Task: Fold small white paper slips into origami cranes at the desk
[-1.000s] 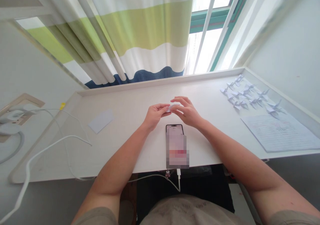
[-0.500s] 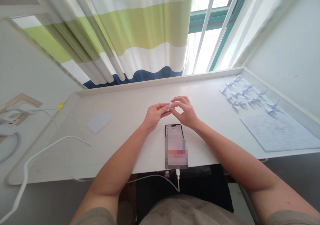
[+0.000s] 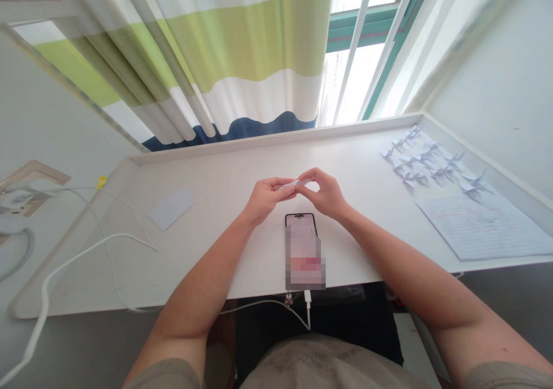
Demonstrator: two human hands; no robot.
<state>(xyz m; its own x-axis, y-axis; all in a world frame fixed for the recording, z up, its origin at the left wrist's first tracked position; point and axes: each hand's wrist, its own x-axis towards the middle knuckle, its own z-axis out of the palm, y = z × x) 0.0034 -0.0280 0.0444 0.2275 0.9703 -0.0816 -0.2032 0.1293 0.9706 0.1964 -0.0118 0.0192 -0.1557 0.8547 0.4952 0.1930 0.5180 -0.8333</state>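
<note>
A small folded piece of white paper (image 3: 295, 183) is held between my two hands, above the middle of the desk. My left hand (image 3: 266, 197) pinches its left side between thumb and fingers. From the other side my right hand (image 3: 324, 193) grips it with thumb and index finger, the fingers arched over. Much of the paper is covered by the fingertips, so its exact fold is hard to see. Just below the hands a phone (image 3: 302, 245) lies on the desk, its screen lit and partly blurred out.
Several folded paper cranes (image 3: 425, 158) stand at the back right, with a written sheet (image 3: 484, 227) in front of them. A white paper piece (image 3: 171, 208) lies at left. White cables (image 3: 86, 256) cross the desk's left side. A raised rim (image 3: 242, 142) runs along the back.
My right hand's fingers have closed lower over the paper, and the paper now lies flatter between both hands. The view has shifted slightly; the desk items stay in place.
</note>
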